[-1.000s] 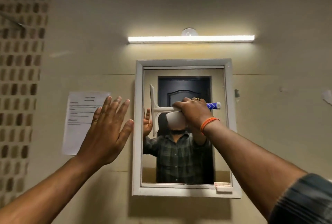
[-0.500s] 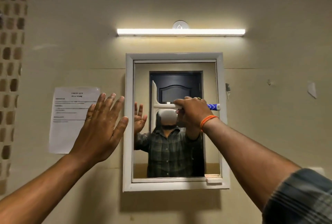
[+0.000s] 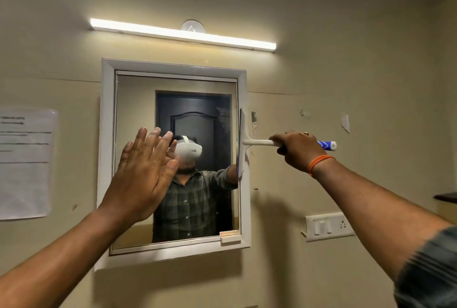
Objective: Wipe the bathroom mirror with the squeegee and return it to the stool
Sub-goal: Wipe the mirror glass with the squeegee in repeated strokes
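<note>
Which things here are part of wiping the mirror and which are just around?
Job: squeegee in the right hand, mirror, raised left hand.
Around: tube light, paper notice, switchboard.

Orange wristband (image 3: 320, 162), plaid sleeve (image 3: 430, 270) (ring (image 3: 306, 133) too)

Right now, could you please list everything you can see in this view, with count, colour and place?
mirror: one, white frame, centre of wall.
squeegee: one, white with blue handle end, blade upright at the mirror's right edge.
tube light: one, lit, above the mirror.
paper notice: one, white, on wall far left.
switch plate: one, white, lower right of the mirror.
wall: beige.
left hand: open, raised in front of the mirror.
right hand: grip closed on the squeegee handle, orange band at the wrist.
</note>
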